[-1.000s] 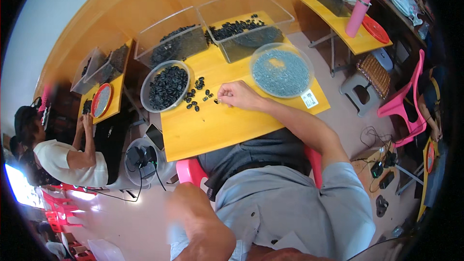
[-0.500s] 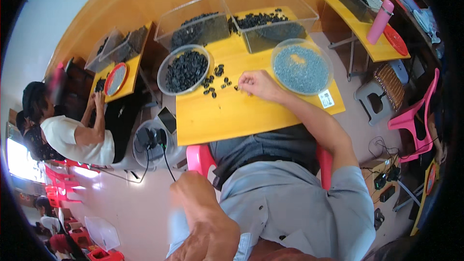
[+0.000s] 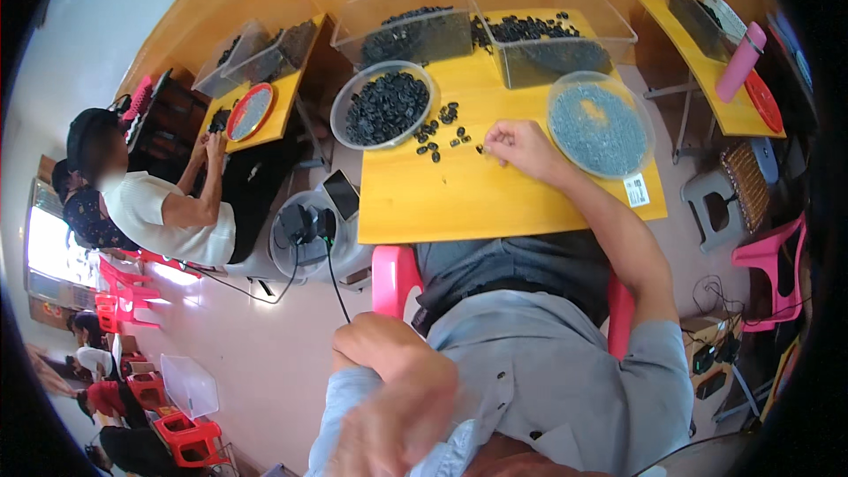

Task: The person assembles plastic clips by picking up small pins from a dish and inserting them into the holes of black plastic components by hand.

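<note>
My right hand (image 3: pixel 519 146) is over the yellow table (image 3: pixel 415 203), fingers pinched together. A small dark piece (image 3: pixel 480 149) shows at its fingertips; whether it is gripped or lies on the wood I cannot tell. To the left are several loose, oval black pieces (image 3: pixel 435 156). Behind them is a round clear tub (image 3: pixel 337 122) of similar black pieces. Beside my right wrist rests a round clear tray (image 3: pixel 652 137) of small blue-grey bits. My left arm is bent close to my body; the left hand (image 3: pixel 389 424) is smeared by motion near the lower edge.
Two clear bins (image 3: pixel 402 0) with black pieces line the table's back. At left, a co-worker (image 3: pixel 177 203) sits at another table with a red-rimmed tray (image 3: pixel 231 128). A bucket with chargers (image 3: pixel 296 225) stands left of my pink chair (image 3: pixel 393 278). A pink bottle (image 3: pixel 740 62) stands right.
The whole view has shifted, so the table appears further right and slightly higher. My left hand is moving near my body. The right hand keeps its pinch at nearly the same spot.
</note>
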Demonstrator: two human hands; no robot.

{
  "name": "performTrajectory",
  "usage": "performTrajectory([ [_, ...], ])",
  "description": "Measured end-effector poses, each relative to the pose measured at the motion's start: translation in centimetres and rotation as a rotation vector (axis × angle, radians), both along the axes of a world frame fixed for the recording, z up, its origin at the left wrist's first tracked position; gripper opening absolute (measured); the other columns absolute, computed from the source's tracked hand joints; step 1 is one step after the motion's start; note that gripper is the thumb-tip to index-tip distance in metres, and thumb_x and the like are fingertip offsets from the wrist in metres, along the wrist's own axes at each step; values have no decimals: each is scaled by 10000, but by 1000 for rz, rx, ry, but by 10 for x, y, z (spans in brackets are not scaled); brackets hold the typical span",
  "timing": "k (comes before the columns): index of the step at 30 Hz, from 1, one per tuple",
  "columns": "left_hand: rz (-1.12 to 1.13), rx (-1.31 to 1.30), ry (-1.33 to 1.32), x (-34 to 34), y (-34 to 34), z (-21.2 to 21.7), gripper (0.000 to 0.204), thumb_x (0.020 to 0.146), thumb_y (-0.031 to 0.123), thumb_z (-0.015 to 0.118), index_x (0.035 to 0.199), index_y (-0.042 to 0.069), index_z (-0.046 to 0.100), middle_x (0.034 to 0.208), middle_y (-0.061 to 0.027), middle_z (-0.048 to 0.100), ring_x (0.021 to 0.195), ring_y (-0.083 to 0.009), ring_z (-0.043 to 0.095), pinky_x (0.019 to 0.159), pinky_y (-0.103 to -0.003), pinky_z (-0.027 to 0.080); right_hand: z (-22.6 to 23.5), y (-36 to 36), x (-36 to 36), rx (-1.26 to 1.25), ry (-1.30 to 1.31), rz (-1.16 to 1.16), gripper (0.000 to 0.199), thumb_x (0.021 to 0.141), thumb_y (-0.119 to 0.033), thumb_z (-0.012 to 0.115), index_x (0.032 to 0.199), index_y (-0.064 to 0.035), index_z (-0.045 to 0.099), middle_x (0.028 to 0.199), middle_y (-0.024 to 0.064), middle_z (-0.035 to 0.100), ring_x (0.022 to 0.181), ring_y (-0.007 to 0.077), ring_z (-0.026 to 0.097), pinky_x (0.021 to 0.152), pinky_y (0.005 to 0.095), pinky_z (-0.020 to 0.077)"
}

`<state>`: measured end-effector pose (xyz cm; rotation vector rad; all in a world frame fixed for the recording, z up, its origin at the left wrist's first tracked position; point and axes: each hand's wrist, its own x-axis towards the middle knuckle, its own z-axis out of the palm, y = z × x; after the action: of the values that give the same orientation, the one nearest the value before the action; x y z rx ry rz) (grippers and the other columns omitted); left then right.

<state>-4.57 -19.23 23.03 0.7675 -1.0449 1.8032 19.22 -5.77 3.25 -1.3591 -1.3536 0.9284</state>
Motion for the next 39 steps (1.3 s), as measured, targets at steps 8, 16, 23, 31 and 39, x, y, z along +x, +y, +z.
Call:
performTrajectory([
  [8,574,-539,1407,21,150,-112,317,939,32,645,1253,11,607,1175,-88,578,1074,-152,578,891,-277,477,7,11,2,38,144,39,147,903,-111,678,923,34,681,746,41,667,616,90,618,577,239,490],
  [16,137,-857,1511,37,174,-230,268,958,56,672,1193,-64,628,995,-71,705,863,-110,667,795,-222,514,5,4,-5,-52,51,92,149,889,-109,682,920,37,681,749,38,659,630,92,616,596,237,491],
  [23,138,-842,1565,35,173,-228,194,937,14,680,1109,-73,661,954,-90,717,820,-118,680,733,-225,530,2,5,-11,-71,0,124,147,882,-106,682,924,34,685,750,27,657,639,78,603,593,235,485],
  [31,-33,-876,1492,33,176,-233,192,934,15,678,1097,-82,651,922,-95,713,795,-113,682,710,-220,535,3,4,-22,-85,-30,93,157,897,-119,697,935,33,691,770,19,667,642,67,600,598,226,486],
  [39,-5,-975,1374,32,177,-235,157,930,12,676,1068,-57,651,900,-90,714,768,-128,677,710,-238,537,25,42,-12,160,-460,-28,121,900,-94,666,966,-6,717,813,78,700,738,157,672,676,302,532],
])
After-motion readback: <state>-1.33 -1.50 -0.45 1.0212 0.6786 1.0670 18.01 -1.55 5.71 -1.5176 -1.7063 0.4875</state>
